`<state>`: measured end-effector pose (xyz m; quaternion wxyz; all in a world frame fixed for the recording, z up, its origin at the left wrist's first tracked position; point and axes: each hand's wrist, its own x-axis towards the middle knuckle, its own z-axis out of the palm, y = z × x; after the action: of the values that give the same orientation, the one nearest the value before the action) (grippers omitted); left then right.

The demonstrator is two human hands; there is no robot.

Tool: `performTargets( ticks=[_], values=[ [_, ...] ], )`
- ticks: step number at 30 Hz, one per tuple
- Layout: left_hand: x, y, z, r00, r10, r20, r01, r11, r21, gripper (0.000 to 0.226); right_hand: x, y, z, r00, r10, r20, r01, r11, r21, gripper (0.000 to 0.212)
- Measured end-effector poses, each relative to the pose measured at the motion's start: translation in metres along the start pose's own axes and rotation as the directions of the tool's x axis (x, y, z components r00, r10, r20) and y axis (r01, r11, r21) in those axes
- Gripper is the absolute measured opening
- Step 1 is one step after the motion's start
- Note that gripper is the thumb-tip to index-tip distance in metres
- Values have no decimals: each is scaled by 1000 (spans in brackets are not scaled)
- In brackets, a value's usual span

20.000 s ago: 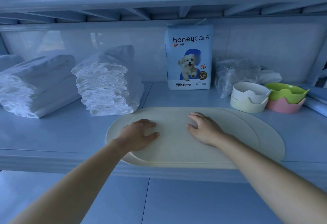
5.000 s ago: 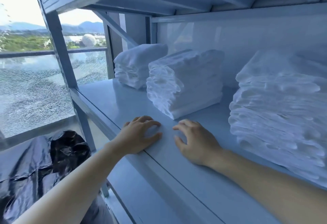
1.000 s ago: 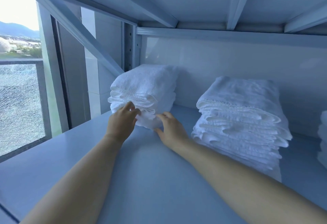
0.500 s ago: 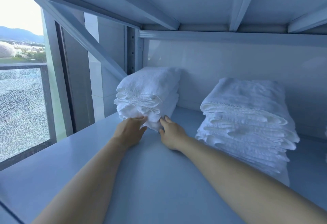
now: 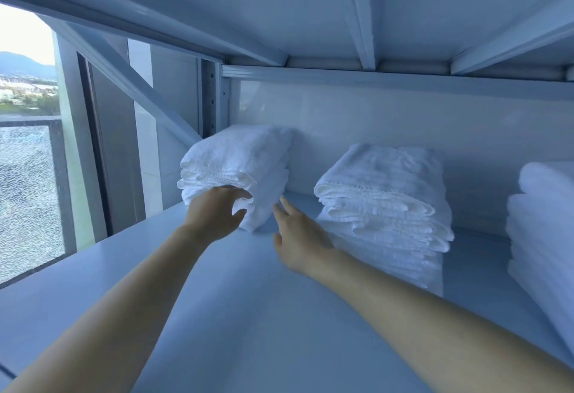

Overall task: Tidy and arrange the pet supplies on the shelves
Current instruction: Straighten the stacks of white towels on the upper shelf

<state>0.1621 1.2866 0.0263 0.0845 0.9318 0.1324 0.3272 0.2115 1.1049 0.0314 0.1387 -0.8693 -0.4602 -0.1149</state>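
Three stacks of folded white pads stand on the blue shelf (image 5: 217, 315). The left stack (image 5: 245, 156) sits at the back left corner. My left hand (image 5: 214, 212) is in front of its lower folds, fingers spread and curved, fingertips touching the cloth without gripping it. My right hand (image 5: 298, 237) lies flat on the shelf just right of that stack, fingers extended toward its base, holding nothing. The middle stack (image 5: 385, 203) stands right of my right hand. The right stack (image 5: 543, 222) is cut off by the frame's edge.
The underside of the upper shelf (image 5: 279, 13) with its ribs hangs low overhead. A diagonal brace (image 5: 136, 88) and an upright post (image 5: 214, 97) close the left end. Beyond them is a window (image 5: 28, 175) with cracked glass.
Both hands have come off the left stack's bottom edge. My left hand rose and opened against the folds; my right hand drew back to the right, flat on the shelf.
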Motion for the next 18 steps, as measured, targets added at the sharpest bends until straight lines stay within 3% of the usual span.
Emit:
performTargets(
  ticks=[8, 14, 18],
  values=[
    [-9, 56, -7, 984, 153, 96, -138, 979, -152, 54, -57, 14, -36, 970, -186, -160, 177, 982, -66, 56],
    [-25, 112, 1, 930, 352, 111, -321, 920, -227, 102, -107, 59, -50, 964, -203, -169, 157, 955, -253, 59],
    [-32, 137, 11, 912, 405, 60, -392, 907, -155, 114, -132, 87, -52, 976, -145, -165, 88, 947, -310, 61]
  ],
)
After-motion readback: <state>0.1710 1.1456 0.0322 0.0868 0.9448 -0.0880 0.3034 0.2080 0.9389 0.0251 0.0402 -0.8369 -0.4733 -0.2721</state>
